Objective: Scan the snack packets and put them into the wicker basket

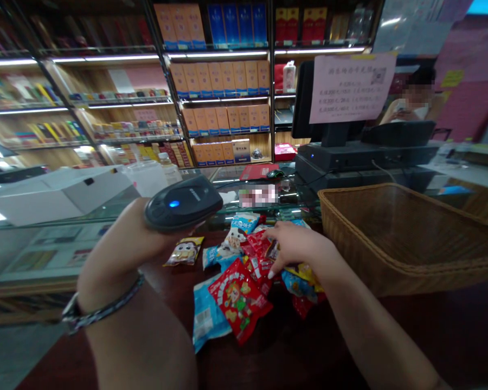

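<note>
My left hand (140,235) is wrapped round a black barcode scanner (183,203) with a blue light on top. Its head points toward the right, and my fingers are mostly behind it. On the dark counter lies a heap of small snack packets. My right hand (295,246) reaches into the heap, fingers bent over a red packet (258,246); whether they grip it I cannot tell. Nearer to me, another red packet (241,298) overlaps a blue packet (209,314) that shows a barcode. A yellow packet (185,252) lies apart, below the scanner.
A wicker basket (415,271) stands at the right. Behind it are a monitor (305,100) with a pink notice and a seated person (410,108). A white box (65,192) rests on the glass counter at the left. Shelves of boxed goods (223,81) line the back wall.
</note>
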Available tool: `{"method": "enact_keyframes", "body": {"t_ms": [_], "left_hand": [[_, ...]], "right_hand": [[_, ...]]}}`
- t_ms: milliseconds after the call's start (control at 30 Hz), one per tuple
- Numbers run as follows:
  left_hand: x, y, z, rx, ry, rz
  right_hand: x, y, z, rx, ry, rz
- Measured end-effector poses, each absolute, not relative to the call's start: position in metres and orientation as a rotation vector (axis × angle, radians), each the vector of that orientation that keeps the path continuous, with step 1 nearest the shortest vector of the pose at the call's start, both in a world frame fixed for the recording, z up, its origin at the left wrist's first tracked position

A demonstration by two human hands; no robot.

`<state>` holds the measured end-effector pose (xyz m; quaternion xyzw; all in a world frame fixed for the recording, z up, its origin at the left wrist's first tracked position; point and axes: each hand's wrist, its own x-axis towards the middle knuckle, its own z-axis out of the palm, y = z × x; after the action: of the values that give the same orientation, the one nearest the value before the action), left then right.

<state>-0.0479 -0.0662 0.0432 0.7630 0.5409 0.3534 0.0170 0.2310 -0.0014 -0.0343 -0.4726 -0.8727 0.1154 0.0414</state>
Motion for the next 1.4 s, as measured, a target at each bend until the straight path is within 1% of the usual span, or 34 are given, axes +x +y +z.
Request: {"method": "enact_keyframes", "body": {"t_ms": [167, 233, 333, 400, 467, 533, 633, 733, 867, 967, 1100, 1233, 1300, 1400], "left_hand": [[-0.042, -0.065, 0.043, 2.392, 1.652, 1.037], [-0.04, -0.063, 0.042, 2.421, 1.592, 1.021], [-0.038, -0.06, 0.04, 2.436, 1.555, 1.025], [-0.036, -0.059, 0.04, 2.429, 1.537, 1.038], [-0.033, -0.059, 0.041, 2.436, 1.53, 1.035], [-0.03, -0.059, 0.042, 2.456, 1.512, 1.018], [-0.023, -0.059, 0.042, 2.476, 1.445, 0.935], [-0.015, -0.056, 0.042, 2.468, 1.427, 0.808], [-0.004, -0.049, 0.038, 2.459, 1.391, 0.672], [0.002, -0.043, 0.034, 2.472, 1.319, 0.63], [0.01, -0.037, 0.029, 2.488, 1.354, 0.618], [0.019, -0.03, 0.026, 2.453, 1.349, 0.696], [0.024, -0.023, 0.022, 2.419, 1.301, 0.84], [0.029, -0.008, 0.014, 2.326, 1.347, 1.124]], "right_hand": [[0.222, 0.003, -0.046, -1.717, -2.634, 0.295], [0.229, 0.01, -0.043, -1.676, -2.65, 0.364], [0.251, 0.022, -0.033, -1.418, -2.606, 0.664], [0.265, 0.027, -0.025, -1.223, -2.409, 0.921], [0.273, 0.03, -0.018, -1.057, -2.133, 1.08], [0.275, 0.031, -0.014, -0.916, -1.892, 1.102], [0.27, 0.034, -0.014, -0.785, -1.674, 1.046], [0.264, 0.042, -0.018, -0.804, -1.584, 1.054], [0.259, 0.053, -0.023, -0.771, -1.405, 1.236], [0.255, 0.058, -0.026, -0.757, -1.238, 1.295], [0.251, 0.06, -0.029, -0.757, -1.178, 1.296], [0.248, 0.062, -0.03, -0.715, -1.049, 1.31], [0.246, 0.061, -0.028, -0.639, -0.952, 1.346], [0.243, 0.059, -0.022, -0.495, -0.825, 1.369]]}}
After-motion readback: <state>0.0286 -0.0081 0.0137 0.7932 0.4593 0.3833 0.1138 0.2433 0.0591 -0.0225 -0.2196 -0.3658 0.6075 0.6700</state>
